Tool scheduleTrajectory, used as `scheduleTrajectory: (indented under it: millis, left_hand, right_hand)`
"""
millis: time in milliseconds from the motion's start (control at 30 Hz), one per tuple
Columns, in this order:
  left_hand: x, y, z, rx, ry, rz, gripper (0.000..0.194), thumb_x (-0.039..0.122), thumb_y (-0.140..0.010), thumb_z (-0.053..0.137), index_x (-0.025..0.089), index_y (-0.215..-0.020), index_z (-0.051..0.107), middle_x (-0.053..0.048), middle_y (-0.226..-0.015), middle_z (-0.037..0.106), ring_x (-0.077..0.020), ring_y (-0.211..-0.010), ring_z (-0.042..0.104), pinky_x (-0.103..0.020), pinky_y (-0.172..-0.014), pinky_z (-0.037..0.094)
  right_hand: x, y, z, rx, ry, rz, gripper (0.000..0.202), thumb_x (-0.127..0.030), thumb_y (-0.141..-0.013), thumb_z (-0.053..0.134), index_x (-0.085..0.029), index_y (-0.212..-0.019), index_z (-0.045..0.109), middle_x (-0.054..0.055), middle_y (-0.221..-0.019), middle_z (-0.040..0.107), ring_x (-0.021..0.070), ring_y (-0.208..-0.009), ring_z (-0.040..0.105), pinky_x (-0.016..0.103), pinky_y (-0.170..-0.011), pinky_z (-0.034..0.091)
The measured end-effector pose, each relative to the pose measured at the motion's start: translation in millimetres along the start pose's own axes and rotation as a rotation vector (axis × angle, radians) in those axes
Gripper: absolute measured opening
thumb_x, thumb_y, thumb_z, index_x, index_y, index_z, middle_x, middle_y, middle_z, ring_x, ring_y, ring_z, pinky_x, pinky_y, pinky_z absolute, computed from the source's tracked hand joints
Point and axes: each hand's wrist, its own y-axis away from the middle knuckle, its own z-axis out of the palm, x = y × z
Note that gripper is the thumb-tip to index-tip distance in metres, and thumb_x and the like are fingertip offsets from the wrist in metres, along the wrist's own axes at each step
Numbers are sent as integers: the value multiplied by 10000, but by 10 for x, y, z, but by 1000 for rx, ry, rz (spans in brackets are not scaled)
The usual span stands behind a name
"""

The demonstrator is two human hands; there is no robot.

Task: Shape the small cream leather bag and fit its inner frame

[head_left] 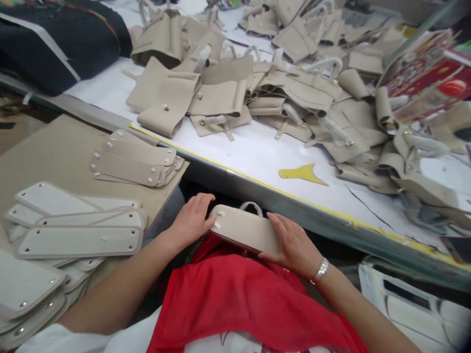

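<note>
A: status on the bag piece?

B: left hand and right hand both on one beige bag base, held over the lap above the red apron, just below the table edge. Left fingers curled round its left end, thumb near the small tabs; right fingers spread flat along the right end, gripping it. A pale handle loop shows behind it

A: how far along overall?

B: my read, mid-batch. Stack of white base panels and a stack of beige strips sit on the board to the left, looks like stock not yet used. Big pile of beige bag bodies on the table, well apart from the hands, can't tell finished from waiting

A: anything else close?

B: yellow offcut on the white tabletop, untouched
</note>
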Motion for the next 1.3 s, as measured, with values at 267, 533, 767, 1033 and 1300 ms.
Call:
scheduleTrajectory:
  millis: [267, 533, 767, 1033, 1300]
  left_hand:
    - [381, -171, 250, -247, -55, 540, 855, 561, -682, 622, 118, -1339, 301, -156, -1357, 379, -273, -1252, 330, -429, -1080, 201]
    - [419, -232, 377, -299, -184, 482, 847, 668, -613, 603, 120, -1233, 418, -150, -1221, 495, -288, -1099, 445, -412, -965, 273]
    - [469, -217, 380, -291, -195, 461, 800, 644, -607, 620, 136, -1196, 433, -129, -1196, 504, -278, -1069, 450, -397, -943, 285]
    - [483, -206, 392, -280, -178, 452, 781, 616, -598, 642, 156, -1191, 426, -121, -1188, 508, -272, -1065, 452, -392, -944, 281]
    - [476, -215, 390, -286, -162, 452, 775, 614, -596, 646, 171, -1192, 424, -117, -1182, 512, -276, -1061, 458, -399, -939, 282]
  right_hand:
    - [134, 129, 86, 14, -36, 5, 832, -641, -639, 601, -120, -1263, 425, 174, -1233, 486, 297, -1094, 465, 431, -920, 355]
    - [172, 163, 98, 31, -65, -6, 803, -637, -663, 581, -108, -1252, 439, 179, -1210, 504, 291, -1067, 473, 416, -892, 356]
    - [262, 272, 60, 50, -100, -45, 830, -626, -666, 590, -107, -1283, 393, 167, -1259, 468, 282, -1119, 446, 407, -934, 355]
    - [295, 788, -36, 173, 12, 447, 417, -522, -812, 480, -148, -977, 560, 97, -885, 586, 220, -826, 550, 337, -736, 441]
    - [196, 662, -226, 95, -695, 638, 364, -543, -781, 501, -187, -704, 502, -13, -600, 533, 107, -509, 468, 223, -472, 372]
